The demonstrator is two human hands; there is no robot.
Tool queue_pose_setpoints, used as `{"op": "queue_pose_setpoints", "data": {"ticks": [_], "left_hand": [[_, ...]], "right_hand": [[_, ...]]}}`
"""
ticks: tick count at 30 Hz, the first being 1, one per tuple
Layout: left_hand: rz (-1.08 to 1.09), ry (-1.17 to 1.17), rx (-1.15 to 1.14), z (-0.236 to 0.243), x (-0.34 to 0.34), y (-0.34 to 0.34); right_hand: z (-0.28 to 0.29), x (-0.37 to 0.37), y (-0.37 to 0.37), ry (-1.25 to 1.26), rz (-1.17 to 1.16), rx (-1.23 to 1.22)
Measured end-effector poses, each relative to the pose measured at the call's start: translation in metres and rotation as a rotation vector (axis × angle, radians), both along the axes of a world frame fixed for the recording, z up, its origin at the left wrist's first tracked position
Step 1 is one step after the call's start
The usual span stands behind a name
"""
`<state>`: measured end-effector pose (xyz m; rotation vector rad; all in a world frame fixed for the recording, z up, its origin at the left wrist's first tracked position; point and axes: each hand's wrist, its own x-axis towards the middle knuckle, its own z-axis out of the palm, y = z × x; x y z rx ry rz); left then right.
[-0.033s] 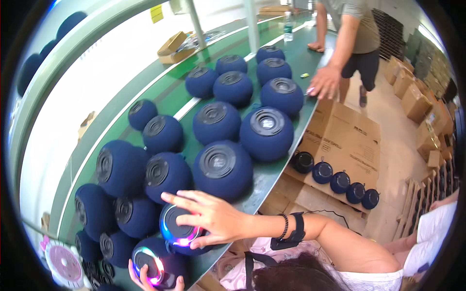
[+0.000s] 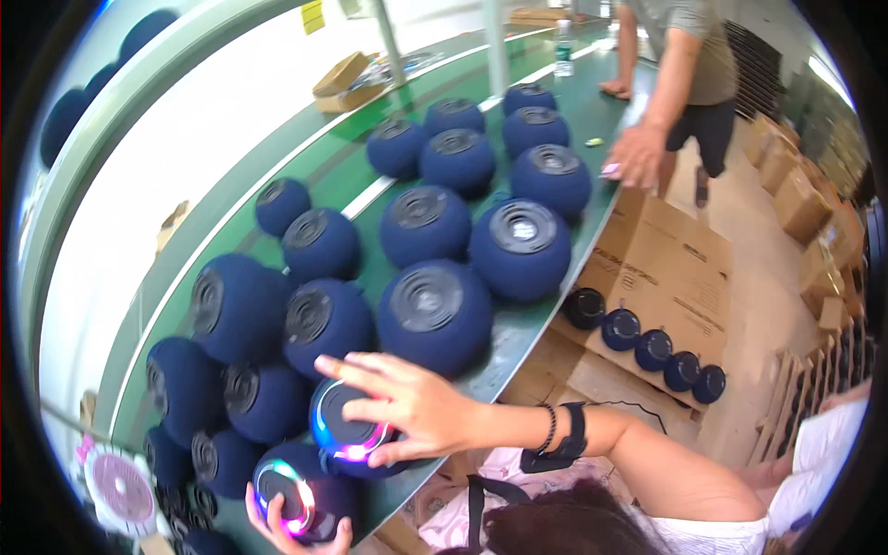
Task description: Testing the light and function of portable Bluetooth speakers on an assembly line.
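Observation:
Two round navy speakers glow with coloured light rings at the near end of the green bench. My right hand (image 2: 421, 407) lies over the farther lit speaker (image 2: 328, 421), fingers spread, with fingertips on its dark round face and the thumb by the ring. My left hand (image 2: 282, 532), partly cut off by the lower edge, cups the nearer lit speaker (image 2: 324, 495), a finger on its face and the thumb at its side. Just beyond my right hand sits a large unlit navy speaker (image 2: 458, 342). Several more unlit ones, including a speaker (image 2: 324, 347), crowd to the left.
A pink-and-white fan (image 2: 120, 490) stands at the lower left. Across the bench (image 2: 592, 111), another person's hand (image 2: 638, 157) rests on the edge. Several speakers sit along a cardboard sheet (image 2: 684, 277) at the right. Cartons (image 2: 805, 203) line the floor.
The view has shifted slightly, so the bench and speakers appear a little farther right. Both hands stay on the same lit speakers.

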<state>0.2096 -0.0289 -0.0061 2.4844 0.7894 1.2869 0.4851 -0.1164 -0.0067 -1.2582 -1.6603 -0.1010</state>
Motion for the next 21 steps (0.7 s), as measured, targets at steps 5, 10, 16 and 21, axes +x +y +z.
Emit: {"op": "queue_pose_setpoints", "data": {"ticks": [5,10,16,21], "left_hand": [[0.064,-0.007,-0.09,-0.008,0.01,-0.005],[0.062,-0.009,-0.124,-0.003,0.007,-0.009],[-0.011,-0.284,-0.216,-0.023,0.001,-0.011],[0.119,-0.194,-0.239,-0.035,-0.004,-0.008]], "right_hand": [[0.001,0.015,-0.005,-0.024,0.036,-0.075],[0.007,0.011,-0.01,0.031,0.034,-0.12],[0.027,0.004,-0.016,0.002,0.011,-0.247],[0.04,0.006,-0.005,-0.248,-0.042,-0.384]]}}
